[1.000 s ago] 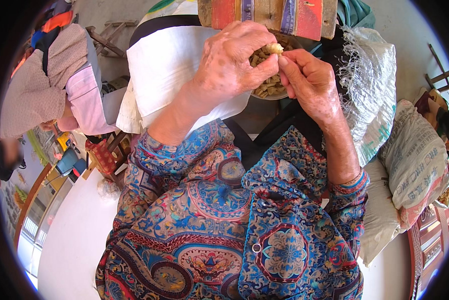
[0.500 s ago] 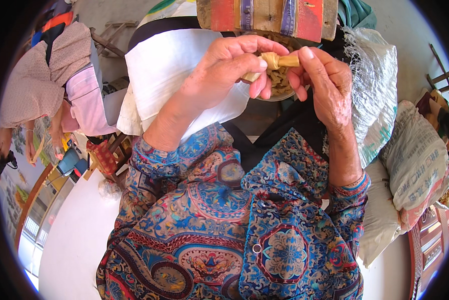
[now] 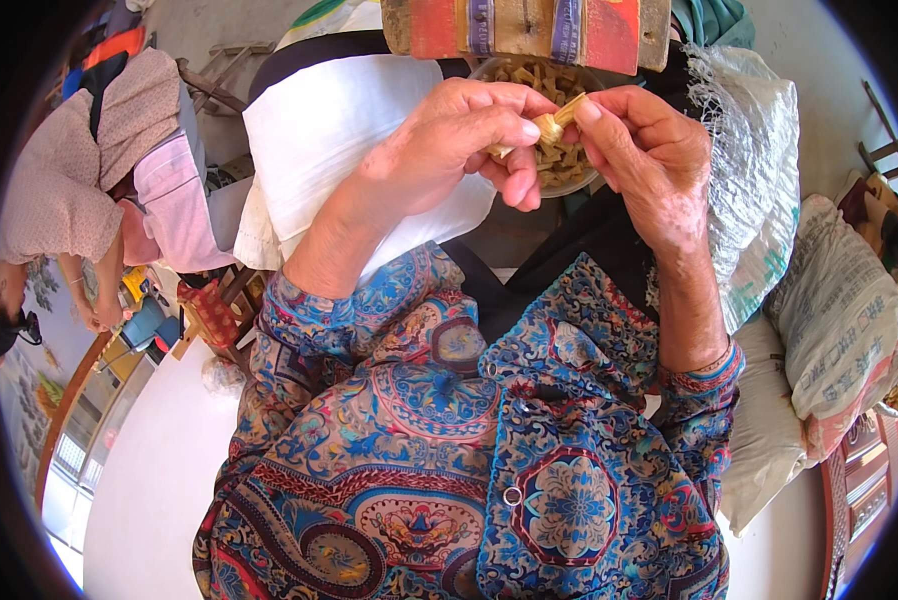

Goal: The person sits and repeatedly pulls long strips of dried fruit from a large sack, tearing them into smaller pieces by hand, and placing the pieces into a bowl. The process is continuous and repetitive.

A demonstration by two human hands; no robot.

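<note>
Between my hands is a small pale-yellow strip, rolled or knotted in the middle, its exact kind unclear. My left hand is closed round its left end with thumb and fingers. My right hand pinches its upper right end, which tilts upward. Just beyond and below them sits a round bowl full of short yellowish-brown pieces, partly hidden by my fingers. A white cloth lies over my left thigh, under the left forearm.
A wooden board with red paint and purple straps stands beyond the bowl. To the right are a shiny white woven sack and stuffed sacks. At left, another person bends near a wooden chair.
The strip's right end has swung from level to slanting upward. My right hand has shifted slightly, and more of the bowl shows. The other person's hands have come together.
</note>
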